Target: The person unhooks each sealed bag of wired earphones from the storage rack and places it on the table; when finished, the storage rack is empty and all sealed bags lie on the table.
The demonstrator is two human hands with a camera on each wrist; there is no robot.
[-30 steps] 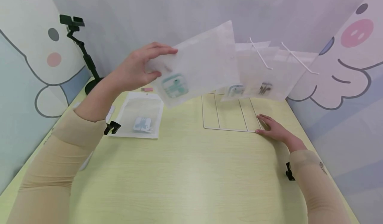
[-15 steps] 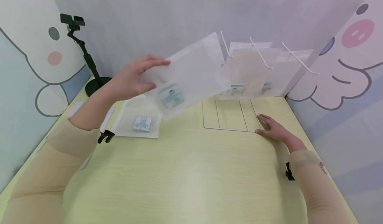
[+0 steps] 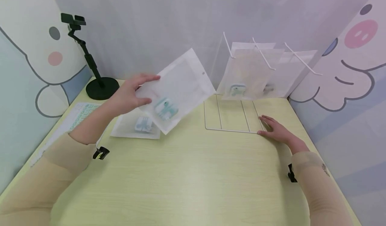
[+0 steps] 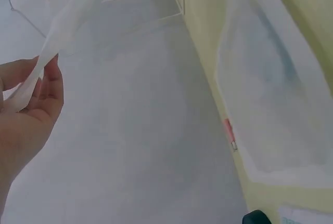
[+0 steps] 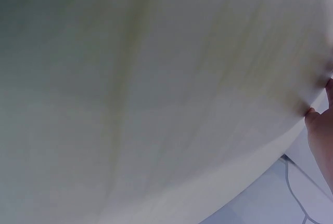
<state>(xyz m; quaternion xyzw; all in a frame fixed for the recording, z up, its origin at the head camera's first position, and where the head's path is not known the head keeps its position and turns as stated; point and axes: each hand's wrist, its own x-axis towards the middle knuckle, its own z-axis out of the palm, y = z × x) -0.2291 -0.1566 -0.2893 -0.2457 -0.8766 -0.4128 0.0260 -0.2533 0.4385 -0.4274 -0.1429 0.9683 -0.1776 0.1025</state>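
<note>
My left hand (image 3: 130,93) pinches a frosted plastic bag (image 3: 185,81) by its left edge, thumb on the near side. The bag tilts above the table, with a small white and teal item (image 3: 166,109) inside and a small hole near its upper edge. In the left wrist view, thumb and fingers of the left hand (image 4: 34,109) meet on the plastic. Beneath the held bag, partly covered, lies another frosted bag (image 3: 125,128) with a white block-shaped item in it. My right hand (image 3: 275,130) rests at the front right corner of a white wire rack base (image 3: 227,130), fingers extended.
Several frosted bags (image 3: 259,61) hang under white prongs (image 3: 303,59) at the back right. A black stand (image 3: 102,88) is at the back left, with a white and green keyboard (image 3: 82,113) partly behind my left arm. A pink USB stick (image 4: 230,133) lies near the wall.
My left hand has moved down and left with the bag, away from the hanging bags. A third prong and the keyboard have come into sight. The right hand has stayed put.
</note>
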